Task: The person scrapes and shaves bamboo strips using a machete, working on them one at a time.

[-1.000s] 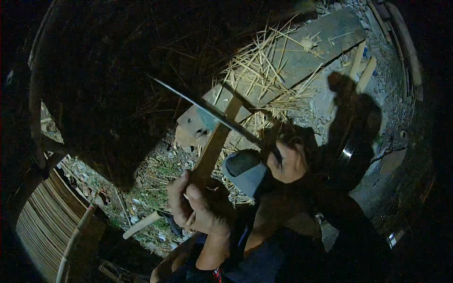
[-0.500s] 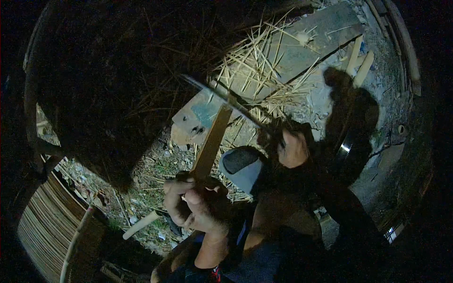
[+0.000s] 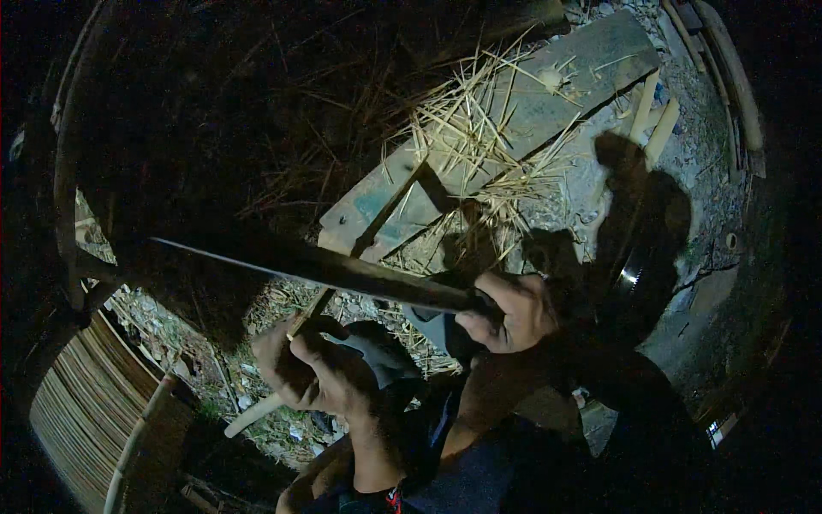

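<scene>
My left hand is closed around the near end of a flat bamboo strip, which slants up and away to the right, seen nearly edge-on. In my right hand is the handle of a long knife. Its blade points left and crosses in front of the strip, just beyond my left fingers. Whether blade and strip touch, I cannot tell. Past the hands lies a worn wooden board, with a heap of thin bamboo splinters on and beside it.
Two split bamboo pieces lie at the far right. A toothed saw blade glints in shadow on the right. At lower left stands a bundle of thin slats, with a short bamboo stick beside it. Much of the upper left is dark.
The knife has come nearer, from the strip's far end down close to my left hand, and its blade now reaches further left. The strip has turned from broad face to edge; my left hand shifted slightly left.
</scene>
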Motion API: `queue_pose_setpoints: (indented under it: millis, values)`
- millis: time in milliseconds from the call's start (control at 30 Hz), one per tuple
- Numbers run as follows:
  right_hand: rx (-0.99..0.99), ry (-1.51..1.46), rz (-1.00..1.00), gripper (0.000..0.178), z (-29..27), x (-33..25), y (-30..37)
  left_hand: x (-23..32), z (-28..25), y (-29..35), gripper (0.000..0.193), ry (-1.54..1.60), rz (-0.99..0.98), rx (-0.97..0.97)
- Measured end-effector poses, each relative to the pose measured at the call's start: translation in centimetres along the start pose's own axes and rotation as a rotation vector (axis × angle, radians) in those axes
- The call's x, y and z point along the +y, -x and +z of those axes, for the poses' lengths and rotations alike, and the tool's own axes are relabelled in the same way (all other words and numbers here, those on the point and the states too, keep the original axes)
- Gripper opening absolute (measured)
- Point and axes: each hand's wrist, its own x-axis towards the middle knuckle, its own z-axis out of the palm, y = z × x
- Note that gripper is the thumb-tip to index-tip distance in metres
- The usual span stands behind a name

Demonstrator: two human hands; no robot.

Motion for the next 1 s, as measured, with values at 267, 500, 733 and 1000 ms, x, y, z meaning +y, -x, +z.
queue_pose_setpoints:
  millis: [267,500,733,1000]
  values:
    - [-0.127,-0.003,0.099,0.038,0.3,1.1,-0.6,-1.2,-1.0,-0.7,0.034,-0.276,0.124,0.096]
    - [-0.268,0.112,0.383,0.034,-0.1,4.7,-0.4,-0.8,-0.7,-0.9,0.030,-0.049,-0.007,0.004]
    - [-0.314,0.242,0.481,0.040,-0.4,6.9,-0.2,-0.6,-0.6,-1.2,0.026,-0.086,0.027,0.038]
    - [-0.205,0.303,0.439,0.037,0.7,9.9,2.5,-3.8,-4.9,-2.6,0.026,-0.362,0.072,0.245]
